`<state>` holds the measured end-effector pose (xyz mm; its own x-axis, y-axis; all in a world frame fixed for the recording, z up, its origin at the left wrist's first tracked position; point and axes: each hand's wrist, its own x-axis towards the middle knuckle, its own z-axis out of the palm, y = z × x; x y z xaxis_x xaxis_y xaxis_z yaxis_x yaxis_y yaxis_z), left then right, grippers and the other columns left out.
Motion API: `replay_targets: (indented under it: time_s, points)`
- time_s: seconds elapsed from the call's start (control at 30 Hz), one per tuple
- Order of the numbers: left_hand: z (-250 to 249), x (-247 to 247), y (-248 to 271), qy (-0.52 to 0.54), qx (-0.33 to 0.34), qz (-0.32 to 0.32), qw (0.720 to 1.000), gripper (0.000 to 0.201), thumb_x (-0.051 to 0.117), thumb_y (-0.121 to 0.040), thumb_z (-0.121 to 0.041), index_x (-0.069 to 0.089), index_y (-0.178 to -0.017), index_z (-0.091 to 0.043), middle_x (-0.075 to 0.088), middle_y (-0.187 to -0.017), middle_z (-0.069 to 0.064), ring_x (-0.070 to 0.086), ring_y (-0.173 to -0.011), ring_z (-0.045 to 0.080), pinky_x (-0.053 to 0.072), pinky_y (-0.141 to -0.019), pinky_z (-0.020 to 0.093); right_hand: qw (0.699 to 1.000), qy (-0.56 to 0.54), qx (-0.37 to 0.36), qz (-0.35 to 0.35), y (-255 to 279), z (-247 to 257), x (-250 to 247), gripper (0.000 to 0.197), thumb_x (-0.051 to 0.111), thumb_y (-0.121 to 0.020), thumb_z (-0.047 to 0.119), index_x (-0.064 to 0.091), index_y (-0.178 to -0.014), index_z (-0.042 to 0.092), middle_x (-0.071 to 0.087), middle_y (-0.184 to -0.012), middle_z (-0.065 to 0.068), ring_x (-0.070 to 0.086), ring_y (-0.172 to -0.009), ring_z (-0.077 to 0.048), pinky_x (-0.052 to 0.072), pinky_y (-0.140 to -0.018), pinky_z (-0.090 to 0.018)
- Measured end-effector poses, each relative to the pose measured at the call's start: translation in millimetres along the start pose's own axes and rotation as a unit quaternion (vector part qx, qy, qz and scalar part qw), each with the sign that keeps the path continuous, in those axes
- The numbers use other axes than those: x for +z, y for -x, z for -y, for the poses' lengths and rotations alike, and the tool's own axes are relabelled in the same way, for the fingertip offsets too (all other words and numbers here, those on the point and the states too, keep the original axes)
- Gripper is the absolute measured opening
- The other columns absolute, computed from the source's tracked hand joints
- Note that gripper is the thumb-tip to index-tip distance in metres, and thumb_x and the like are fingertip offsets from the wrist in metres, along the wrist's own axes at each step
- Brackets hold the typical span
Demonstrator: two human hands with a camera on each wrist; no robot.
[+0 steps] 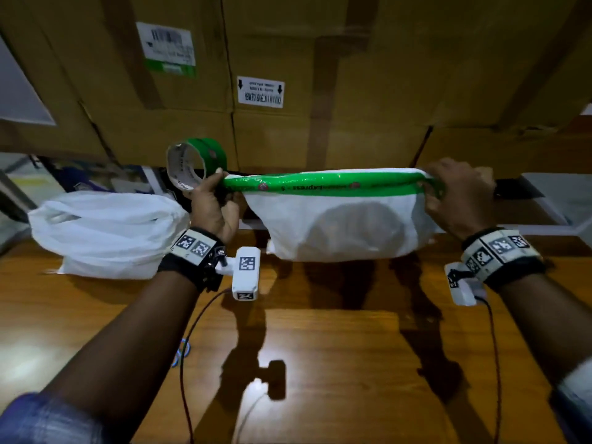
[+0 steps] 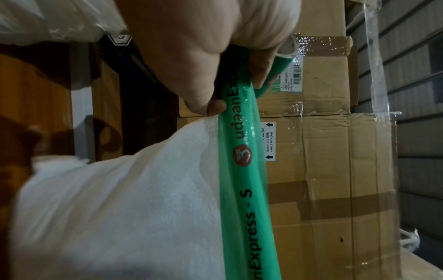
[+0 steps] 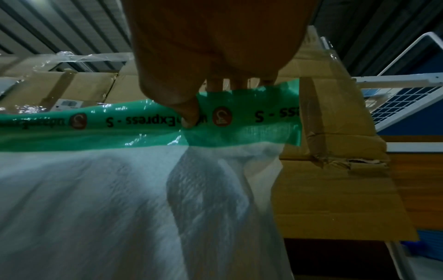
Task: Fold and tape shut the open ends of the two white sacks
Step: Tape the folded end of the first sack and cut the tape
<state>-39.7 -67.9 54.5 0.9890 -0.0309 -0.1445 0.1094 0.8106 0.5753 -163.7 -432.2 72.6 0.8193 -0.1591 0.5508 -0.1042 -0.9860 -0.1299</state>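
A white sack [image 1: 339, 225] hangs above the wooden table, held up by both hands, with a dark round shape showing through it. A strip of green printed tape [image 1: 323, 184] runs along its folded top edge. My left hand [image 1: 213, 200] grips the green tape roll [image 1: 195, 165] and the sack's left corner; the tape [image 2: 242, 170] runs between its fingers [image 2: 261, 75] and the sack [image 2: 124, 208]. My right hand [image 1: 455, 193] pinches the tape's free end [image 3: 251, 115] over the sack's right corner [image 3: 227, 170]. A second white sack [image 1: 105, 232] lies on the table to the left.
Stacked cardboard boxes [image 1: 288, 68] form a wall right behind the sacks. The wooden table [image 1: 320, 363] stretches toward me, with wrist-camera cables hanging over it. A white wire rack [image 3: 407, 91] stands at the right. Blue bands [image 1: 181, 352] lie on the table near my left forearm.
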Motion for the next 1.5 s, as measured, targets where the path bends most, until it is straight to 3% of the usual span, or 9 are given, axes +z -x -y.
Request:
replay_targets:
  time_s: [0.37, 0.6, 0.8, 0.93, 1.0, 1.2, 1.3, 1.43, 1.5]
  points:
    - [70.2, -160.4, 44.3, 0.042, -0.075, -0.073, 0.994, 0.03, 0.055, -0.089, -0.007, 0.06, -0.118, -0.015, 0.068, -0.106, 0.008, 0.062, -0.097, 0.018, 0.056, -0.081, 0.034, 0.982, 0.005, -0.057, 0.182, 196.6, -0.1, 85.1, 0.04, 0.068, -0.081, 0.025, 0.066, -0.12, 0.033, 0.064, -0.125, 0.003, 0.064, -0.096, -0.027, 0.034, -0.079, -0.04]
    - [92.3, -215.6, 68.2, -0.013, -0.12, -0.144, 0.982, 0.004, 0.057, -0.09, -0.017, 0.06, -0.087, -0.016, 0.062, -0.08, 0.003, 0.06, -0.081, 0.019, 0.054, -0.071, 0.033, 0.95, -0.051, 0.072, 0.301, 240.4, 45.2, 104.9, 0.028, 0.058, -0.061, 0.033, 0.047, -0.086, 0.033, 0.045, -0.108, 0.012, 0.052, -0.103, -0.021, 0.033, -0.092, -0.04]
    - [102.3, -260.5, 57.6, -0.007, -0.146, -0.175, 0.974, 0.093, 0.088, -0.06, -0.017, 0.045, -0.142, -0.007, 0.055, -0.138, 0.018, 0.052, -0.128, 0.034, 0.038, -0.109, 0.048, 0.944, -0.037, 0.128, 0.302, 249.0, 58.6, 127.5, 0.041, 0.041, -0.086, 0.071, 0.053, -0.083, 0.032, 0.046, -0.138, 0.0, 0.047, -0.126, -0.026, 0.036, -0.104, -0.045]
    - [96.3, -228.3, 69.4, -0.106, -0.109, -0.217, 0.964, 0.034, 0.067, -0.085, -0.013, 0.058, -0.116, 0.0, 0.069, -0.113, 0.014, 0.07, -0.094, 0.023, 0.06, -0.075, 0.028, 0.951, -0.063, 0.18, 0.244, 243.9, 62.7, 143.3, 0.053, 0.042, -0.095, 0.068, 0.054, -0.064, 0.028, 0.048, -0.143, -0.004, 0.057, -0.117, -0.027, 0.043, -0.099, -0.042]
    - [103.2, -237.9, 66.0, -0.122, -0.11, -0.231, 0.959, 0.063, 0.084, -0.064, -0.024, 0.057, -0.116, 0.0, 0.065, -0.118, 0.016, 0.067, -0.097, 0.025, 0.06, -0.07, 0.026, 0.949, -0.065, 0.21, 0.225, 237.7, 66.9, 152.6, 0.041, 0.055, -0.094, 0.059, 0.052, -0.066, 0.028, 0.048, -0.141, -0.004, 0.057, -0.116, -0.028, 0.043, -0.1, -0.043]
    - [89.2, -171.3, 99.8, -0.166, -0.103, -0.279, 0.94, 0.007, 0.054, -0.098, -0.004, 0.054, -0.105, -0.004, 0.067, -0.104, 0.014, 0.066, -0.072, 0.002, 0.05, -0.061, 0.01, 0.946, -0.099, 0.232, 0.203, 225.5, 72.3, 181.8, 0.06, 0.075, -0.083, 0.033, 0.042, -0.132, 0.023, 0.037, -0.15, -0.003, 0.039, -0.137, -0.027, 0.037, -0.11, -0.048]
    - [58.3, -111.8, 132.8, -0.213, -0.124, -0.275, 0.929, 0.051, 0.061, -0.092, -0.021, 0.04, -0.137, -0.007, 0.05, -0.139, 0.006, 0.042, -0.125, 0.02, 0.03, -0.103, 0.023, 0.94, -0.073, 0.215, 0.256, 215.2, 67.1, 190.9, 0.071, 0.075, -0.084, 0.033, 0.038, -0.143, 0.024, 0.027, -0.16, 0.0, 0.034, -0.144, -0.028, 0.035, -0.112, -0.051]
    - [90.1, -207.4, 84.0, -0.289, -0.073, -0.33, 0.896, 0.116, 0.086, -0.071, -0.026, 0.007, -0.154, -0.007, 0.032, -0.152, 0.022, 0.055, -0.106, 0.023, 0.052, -0.078, 0.021, 0.936, -0.051, 0.214, 0.276, 217.9, 63.8, 192.5, 0.072, 0.076, -0.083, 0.036, 0.039, -0.145, 0.027, 0.031, -0.16, -0.001, 0.036, -0.143, -0.031, 0.036, -0.112, -0.053]
    - [90.5, -216.9, 77.8, -0.282, -0.068, -0.353, 0.89, 0.131, 0.093, -0.058, -0.034, 0.006, -0.154, -0.01, 0.032, -0.152, 0.023, 0.049, -0.125, 0.039, 0.046, -0.1, 0.046, 0.945, -0.038, 0.206, 0.252, 222.1, 67.1, 186.4, 0.068, 0.077, -0.081, 0.034, 0.045, -0.141, 0.024, 0.039, -0.155, -0.005, 0.04, -0.139, -0.032, 0.037, -0.109, -0.052]
